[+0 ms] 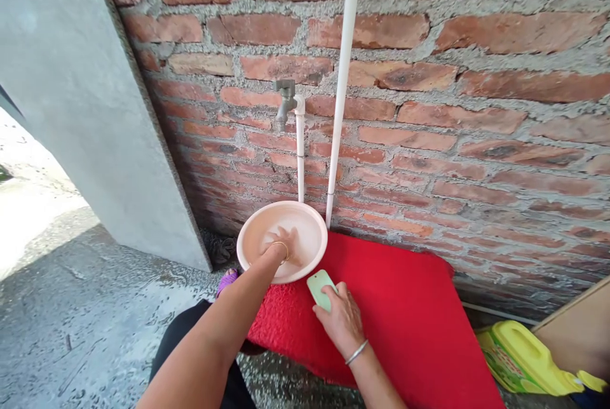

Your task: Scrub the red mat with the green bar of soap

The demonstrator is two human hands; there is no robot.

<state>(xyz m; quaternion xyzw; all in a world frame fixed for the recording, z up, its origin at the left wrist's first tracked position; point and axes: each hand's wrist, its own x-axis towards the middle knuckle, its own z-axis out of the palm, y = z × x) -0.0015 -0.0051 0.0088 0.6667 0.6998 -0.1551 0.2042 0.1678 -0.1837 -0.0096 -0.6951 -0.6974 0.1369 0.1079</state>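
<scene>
A pale pink plastic basin (244, 247) with some water in it stands by the brick wall, at the far left corner of the red cloth (405, 307). My left hand (284, 245) is inside the basin, palm down with its fingers spread, and holds nothing I can see. In my right hand (344, 320) is a light green scrub brush (318, 285) with a small hole near its end. Thumb and fingers grip its sides just above the cloth or on it. Its underside is hidden.
A tap (284, 104) on a white pipe (300, 155) rises behind the basin, beside a taller pipe (339, 91). A grey slab (109, 123) leans at the left. A yellow jug (524, 358) lies at the right. The concrete floor (109, 320) is wet.
</scene>
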